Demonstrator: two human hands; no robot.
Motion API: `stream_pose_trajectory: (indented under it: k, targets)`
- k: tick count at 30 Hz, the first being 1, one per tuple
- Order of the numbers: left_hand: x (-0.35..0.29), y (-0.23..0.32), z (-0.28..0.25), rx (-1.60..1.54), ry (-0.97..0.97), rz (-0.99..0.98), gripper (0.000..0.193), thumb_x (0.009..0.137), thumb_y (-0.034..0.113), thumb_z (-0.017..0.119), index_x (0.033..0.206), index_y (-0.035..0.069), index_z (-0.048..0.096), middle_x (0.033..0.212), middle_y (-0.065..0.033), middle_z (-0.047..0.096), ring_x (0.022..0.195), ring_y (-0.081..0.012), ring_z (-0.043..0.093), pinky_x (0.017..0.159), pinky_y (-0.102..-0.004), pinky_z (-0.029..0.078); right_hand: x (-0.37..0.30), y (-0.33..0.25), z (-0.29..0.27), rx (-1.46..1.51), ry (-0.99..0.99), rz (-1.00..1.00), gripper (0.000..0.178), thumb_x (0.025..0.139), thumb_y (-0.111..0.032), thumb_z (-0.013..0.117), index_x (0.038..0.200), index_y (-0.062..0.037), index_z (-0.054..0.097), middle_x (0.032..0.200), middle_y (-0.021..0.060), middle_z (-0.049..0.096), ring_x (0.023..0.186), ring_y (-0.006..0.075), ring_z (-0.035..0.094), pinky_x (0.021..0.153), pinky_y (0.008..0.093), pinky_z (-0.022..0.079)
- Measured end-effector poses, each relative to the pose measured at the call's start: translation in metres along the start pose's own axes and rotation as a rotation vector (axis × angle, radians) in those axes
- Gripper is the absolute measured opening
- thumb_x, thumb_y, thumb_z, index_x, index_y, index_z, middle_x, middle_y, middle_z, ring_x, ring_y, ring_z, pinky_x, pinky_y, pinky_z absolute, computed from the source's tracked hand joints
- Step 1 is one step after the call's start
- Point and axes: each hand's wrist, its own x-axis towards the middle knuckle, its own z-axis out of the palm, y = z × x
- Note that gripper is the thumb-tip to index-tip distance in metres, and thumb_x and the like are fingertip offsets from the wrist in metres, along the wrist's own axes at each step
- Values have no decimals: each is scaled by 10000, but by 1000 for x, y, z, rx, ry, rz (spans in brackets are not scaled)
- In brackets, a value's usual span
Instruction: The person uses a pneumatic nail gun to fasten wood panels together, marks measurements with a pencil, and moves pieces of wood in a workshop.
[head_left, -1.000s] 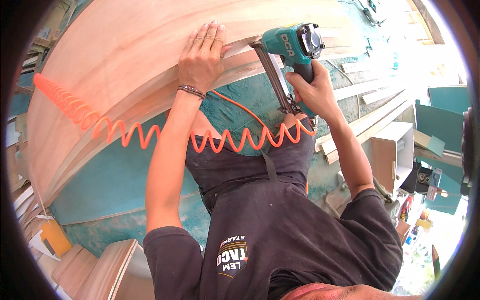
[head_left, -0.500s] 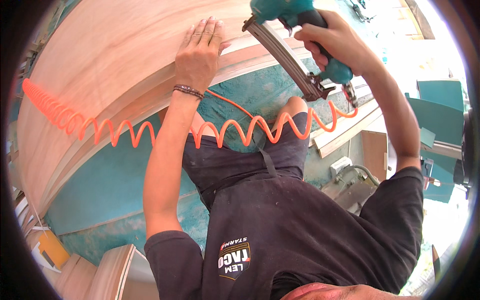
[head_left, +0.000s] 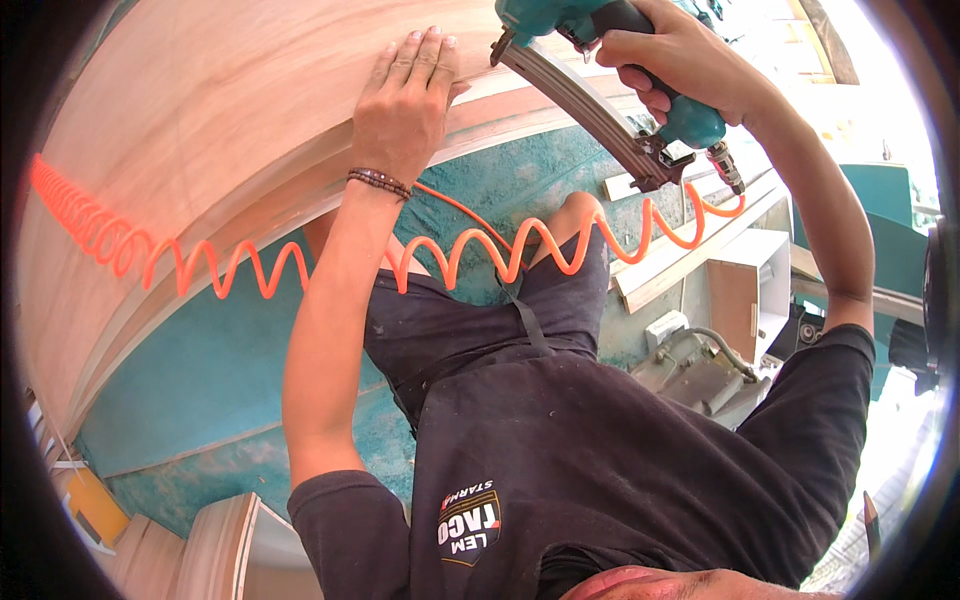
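In my right hand (head_left: 690,62) is a teal and black pneumatic nail gun (head_left: 590,110), gripped by its handle with its long metal magazine slanting down toward me. The gun's nose hangs by the upper part of the view, close to the wooden panel (head_left: 230,120); whether it touches the wood I cannot tell. My left hand (head_left: 405,100) lies flat on that panel near its edge, fingers stretched out and holding nothing. An orange coiled air hose (head_left: 510,260) runs from the gun's rear fitting across my lap and left forearm to the panel's far left side.
A teal-stained surface (head_left: 230,360) lies below the panel. To the right are wooden boards (head_left: 670,255), a small open box (head_left: 745,290) and a grey machine (head_left: 700,370) with a hose. Wooden cabinet pieces (head_left: 215,540) stand at lower left.
My right arm has swung slightly outward to the right, tilting the nail gun and drawing the hose's end along. My left hand stays flat on the panel, barely shifted.
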Motion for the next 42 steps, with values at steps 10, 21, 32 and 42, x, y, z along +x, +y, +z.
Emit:
stream_pose_trajectory:
  k: [10,21,32,42]
  targets:
    - [0,2,-1,-14,-4,-1,477,961,397,644,1363,141,649,1403,-46,648,1311,-210,600,1123,-388,475,-14,-12,-7,-140,-87,-132,220,912,-188,636,916,31,621,685,53,612,543,146,613,495,304,505]
    - [2,0,-4,-16,20,-2,489,957,410,643,1346,115,648,1399,-59,645,1311,-213,596,1127,-388,470,-5,-6,3,-148,5,-114,204,901,-194,631,896,8,601,658,30,564,513,123,565,484,292,497]
    - [-1,-20,-26,-58,-152,-55,524,964,447,625,1389,139,624,1443,-62,614,1359,-229,556,1116,-371,481,-6,-10,14,-202,63,-250,242,905,-241,618,912,-2,579,603,7,517,445,81,541,442,278,523]
    - [-57,-108,-117,0,-154,-80,509,986,406,613,1430,157,594,1467,-20,593,1374,-238,532,1122,-386,475,-32,-84,45,-99,-102,-148,180,899,-180,645,931,-6,620,733,37,588,603,128,597,529,302,507]
